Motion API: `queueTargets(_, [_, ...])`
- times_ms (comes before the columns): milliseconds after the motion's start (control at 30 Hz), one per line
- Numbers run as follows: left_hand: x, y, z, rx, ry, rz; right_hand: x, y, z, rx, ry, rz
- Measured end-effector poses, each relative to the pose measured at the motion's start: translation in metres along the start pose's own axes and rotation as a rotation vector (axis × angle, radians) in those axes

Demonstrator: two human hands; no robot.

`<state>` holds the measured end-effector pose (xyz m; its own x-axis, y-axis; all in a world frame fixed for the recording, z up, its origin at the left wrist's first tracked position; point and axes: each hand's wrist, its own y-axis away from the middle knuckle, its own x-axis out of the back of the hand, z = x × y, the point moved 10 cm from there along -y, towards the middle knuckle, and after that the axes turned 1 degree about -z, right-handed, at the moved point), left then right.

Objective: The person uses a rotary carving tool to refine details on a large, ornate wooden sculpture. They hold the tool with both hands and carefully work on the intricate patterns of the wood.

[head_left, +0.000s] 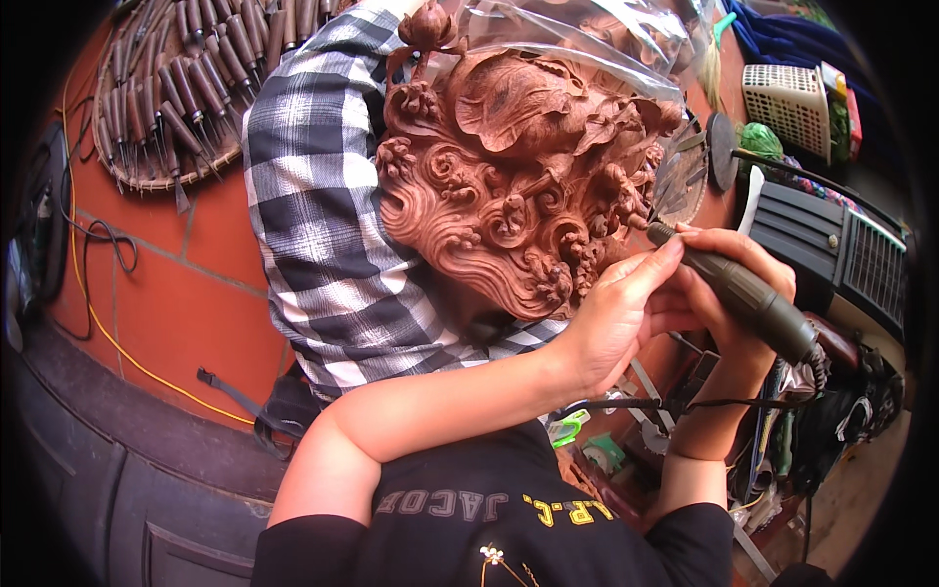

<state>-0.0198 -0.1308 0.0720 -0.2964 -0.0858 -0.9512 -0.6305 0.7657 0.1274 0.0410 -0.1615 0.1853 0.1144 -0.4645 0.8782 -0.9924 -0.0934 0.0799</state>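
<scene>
right hand (pixel 729 269) grips olive rotary tool (pixel 738 291) | left hand (pixel 616 318) closed, steadying its tip | ornate reddish wood carving (pixel 509 176), swirling relief | checked cloth (pixel 313 215) beneath | chisel tray (pixel 171 83) apart

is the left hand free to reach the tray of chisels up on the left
Probably not as things stand. The left hand is pressed against the right hand steadying the rotary tool at the wood carving; the tray of chisels lies far across the checked cloth.
</scene>
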Motion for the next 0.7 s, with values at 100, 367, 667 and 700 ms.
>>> queueTargets(100, [-0.006,-0.005,0.002,-0.038,0.047,-0.010,-0.002,-0.015,-0.006,-0.040,0.015,-0.074])
queueTargets(367, [-0.013,-0.002,0.016,-0.096,0.099,-0.041,-0.016,-0.039,-0.015,-0.028,-0.033,-0.210])
queueTargets(667, [-0.011,-0.013,-0.009,-0.027,0.099,-0.043,0.000,-0.019,0.027,-0.281,-0.180,-0.212])
queueTargets(700, [-0.012,-0.009,-0.016,0.015,0.127,-0.040,0.006,-0.011,0.024,-0.260,-0.131,-0.191])
